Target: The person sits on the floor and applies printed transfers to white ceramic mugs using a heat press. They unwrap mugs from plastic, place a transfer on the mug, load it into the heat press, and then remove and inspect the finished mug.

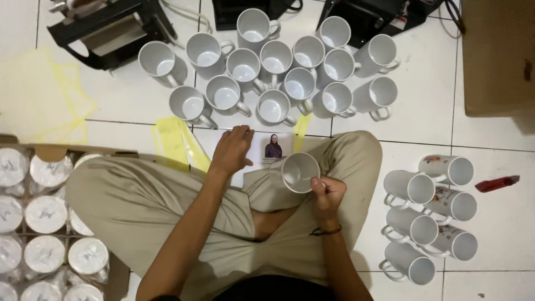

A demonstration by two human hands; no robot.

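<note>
White mug (300, 172) sits tilted against your knee, its open mouth facing up toward you, and your right hand (327, 196) is closed around its handle side, fingers curled tight at the rim's lower right edge. Just beside that hand, to its left, your left hand (231, 149) lies fingers-down and spread on a printed sheet (269, 149) that shows a small portrait picture; the sheet rests on the tiled floor (423, 111) touching your crossed legs. The left hand presses the paper flat rather than gripping it.

Beyond both hands, a cluster of plain white mugs (276, 72) stands upright on the floor, packed handle to handle. Past that cluster are black press machines (106, 28). Strips of yellow tape backing (178, 142) lie just left of your left hand. To the right of your right hand, well apart, a second group of mugs (432, 214) lies on its side, some carrying coloured prints. A red utility knife (497, 183) lies beyond them. Far to the left of your left hand, a cardboard box (44, 223) holds wrapped mugs in compartments.
</note>
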